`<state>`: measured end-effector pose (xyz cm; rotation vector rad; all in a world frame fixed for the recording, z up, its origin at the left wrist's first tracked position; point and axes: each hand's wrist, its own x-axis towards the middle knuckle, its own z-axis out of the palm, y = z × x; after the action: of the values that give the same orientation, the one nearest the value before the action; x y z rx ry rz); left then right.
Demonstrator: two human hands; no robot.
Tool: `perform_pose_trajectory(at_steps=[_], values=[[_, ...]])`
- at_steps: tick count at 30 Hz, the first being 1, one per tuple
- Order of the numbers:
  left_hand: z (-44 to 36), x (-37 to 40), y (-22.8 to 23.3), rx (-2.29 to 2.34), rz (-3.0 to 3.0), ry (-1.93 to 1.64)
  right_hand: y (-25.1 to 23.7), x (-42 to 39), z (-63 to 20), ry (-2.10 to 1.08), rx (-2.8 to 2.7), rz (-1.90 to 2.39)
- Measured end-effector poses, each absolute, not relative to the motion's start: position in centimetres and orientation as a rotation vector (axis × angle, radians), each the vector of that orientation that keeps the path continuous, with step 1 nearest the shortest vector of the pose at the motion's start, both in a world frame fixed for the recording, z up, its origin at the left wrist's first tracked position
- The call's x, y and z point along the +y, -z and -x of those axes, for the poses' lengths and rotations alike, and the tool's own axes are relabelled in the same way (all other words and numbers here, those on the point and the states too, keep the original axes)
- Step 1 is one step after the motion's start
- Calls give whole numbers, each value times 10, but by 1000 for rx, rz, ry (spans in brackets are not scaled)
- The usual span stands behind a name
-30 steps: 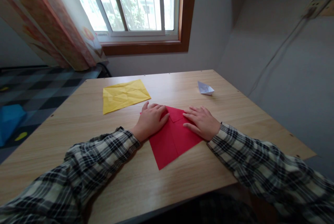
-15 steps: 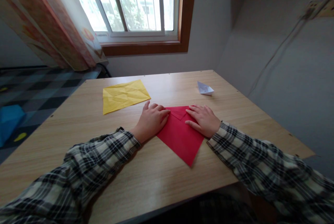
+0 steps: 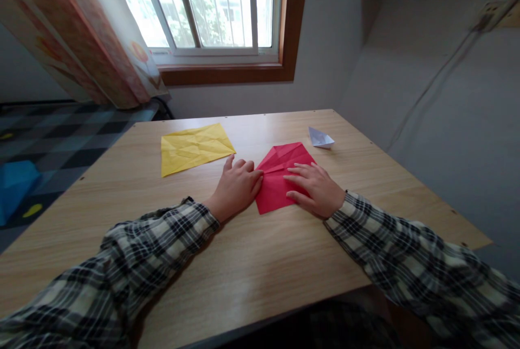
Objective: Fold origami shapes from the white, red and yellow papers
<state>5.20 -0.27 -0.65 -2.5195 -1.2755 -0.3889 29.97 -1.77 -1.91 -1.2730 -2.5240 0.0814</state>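
A folded sheet of red paper [image 3: 274,192] lies on the table between my two hands, creased, with a flap across its far part. My left hand [image 3: 236,186] is at its left corner, index finger and thumb closed on the edge. Over the right side of the sheet, my right hand [image 3: 314,189] rests palm down with its fingers stretched out and spread, hiding that edge.
A creased yellow sheet [image 3: 197,148] lies at the back left of the wooden table [image 3: 227,267]. A small folded white paper shape [image 3: 320,139] stands at the back right. Beyond the table's left edge, a blue paper piece [image 3: 16,186] sits on a checked cloth [image 3: 81,132].
The red paper has turned: the corner that pointed toward me is gone from the near side, and its creased part now extends farther away. Both hands have stayed nearly in place.
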Motion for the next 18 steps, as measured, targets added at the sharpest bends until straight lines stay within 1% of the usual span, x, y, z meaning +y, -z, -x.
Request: perform_pose_trajectory(at_steps=[10, 13, 18], values=[[-49, 2, 10, -1154, 2545, 476, 25, -14, -302, -143, -2603, 1180], [-48, 7, 15, -1104, 2698, 584, 25, -13, -304, -160, -2623, 1200], [-47, 11, 21, -1224, 2900, 671, 25, -12, -305, -213, -2695, 1111]])
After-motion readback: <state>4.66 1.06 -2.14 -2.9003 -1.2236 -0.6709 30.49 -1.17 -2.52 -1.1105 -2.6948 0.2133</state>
